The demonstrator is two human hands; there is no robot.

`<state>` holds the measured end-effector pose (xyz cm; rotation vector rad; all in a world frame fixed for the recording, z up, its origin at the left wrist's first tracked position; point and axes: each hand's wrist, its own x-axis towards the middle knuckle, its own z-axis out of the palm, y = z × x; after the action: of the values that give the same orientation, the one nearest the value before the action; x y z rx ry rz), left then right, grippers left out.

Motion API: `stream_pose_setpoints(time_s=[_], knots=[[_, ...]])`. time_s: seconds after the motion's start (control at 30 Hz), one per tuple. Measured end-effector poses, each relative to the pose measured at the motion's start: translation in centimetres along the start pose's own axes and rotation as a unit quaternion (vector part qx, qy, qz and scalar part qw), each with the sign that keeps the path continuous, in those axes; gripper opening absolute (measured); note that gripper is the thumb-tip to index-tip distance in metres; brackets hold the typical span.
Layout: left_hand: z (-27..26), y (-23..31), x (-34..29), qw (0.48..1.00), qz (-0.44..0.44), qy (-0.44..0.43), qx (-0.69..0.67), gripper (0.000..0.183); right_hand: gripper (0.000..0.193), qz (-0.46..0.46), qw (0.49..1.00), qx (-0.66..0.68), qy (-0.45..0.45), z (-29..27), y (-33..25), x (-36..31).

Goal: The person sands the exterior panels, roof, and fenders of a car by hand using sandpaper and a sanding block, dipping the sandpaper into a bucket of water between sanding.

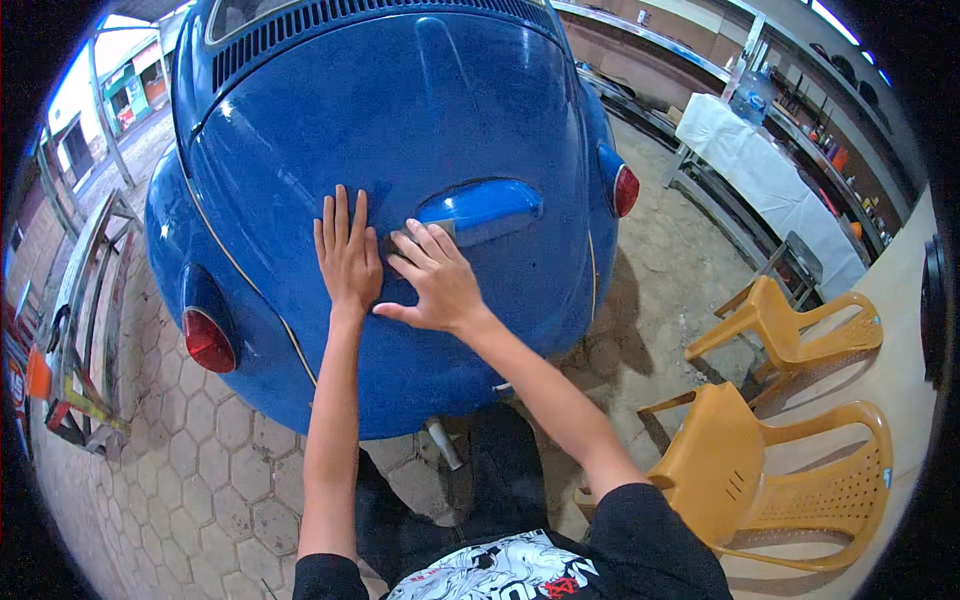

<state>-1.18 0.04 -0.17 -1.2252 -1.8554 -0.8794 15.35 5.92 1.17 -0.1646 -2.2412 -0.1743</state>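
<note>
In front of me is the rear of a blue car with a rounded engine lid (300, 130). My left hand (348, 255) lies flat on the lid, fingers stretched out and holding nothing. Just to its right, my right hand (435, 280) presses a small grey-brown piece of sandpaper (443, 232) against the paint, thumb spread to the left. Most of that sheet is hidden under the fingers. A raised, glossy blue housing (485, 207) sits on the lid right beside the sheet. Red tail lights flank the lid, one at the left (208, 338) and one at the right (626, 190).
Two yellow-orange plastic chairs, a nearer one (705, 440) and a farther one (770, 310), stand at the right. Behind them is a bench with a white cover (735, 150) and a water jug (752, 97). A metal frame (85, 300) stands at the left. An exhaust pipe (443, 445) sticks out near my legs.
</note>
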Motion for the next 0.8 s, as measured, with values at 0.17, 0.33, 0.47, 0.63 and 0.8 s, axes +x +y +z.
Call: stream_pose_setpoints(time_s=[0.17, 0.33, 0.47, 0.63, 0.8], knots=[[-0.7, 0.0, -0.2, 1.000, -0.023, 0.000, -0.001, 0.049, 0.069, 0.137, 0.987, 0.029, 0.079, -4.8, 10.1, 0.2], [0.0, -0.4, -0.6, 1.000, -0.029, 0.001, 0.013, 0.050, 0.082, 0.156, 0.987, 0.003, 0.036, -2.1, 3.5, 1.2], [0.0, -0.4, -0.1, 1.000, 0.008, 0.002, -0.011, 0.050, 0.086, 0.029, 0.996, -0.072, 0.048, -0.1, 2.3, 0.3], [-0.2, 0.4, -0.3, 1.000, -0.021, 0.009, 0.016, 0.050, 0.086, 0.177, 0.969, 0.008, 0.171, -1.1, 9.8, -3.3], [-0.3, 0.3, -0.3, 1.000, -0.003, 0.002, 0.004, 0.051, 0.088, 0.337, 0.895, 0.113, 0.268, 2.2, 6.8, -2.2]])
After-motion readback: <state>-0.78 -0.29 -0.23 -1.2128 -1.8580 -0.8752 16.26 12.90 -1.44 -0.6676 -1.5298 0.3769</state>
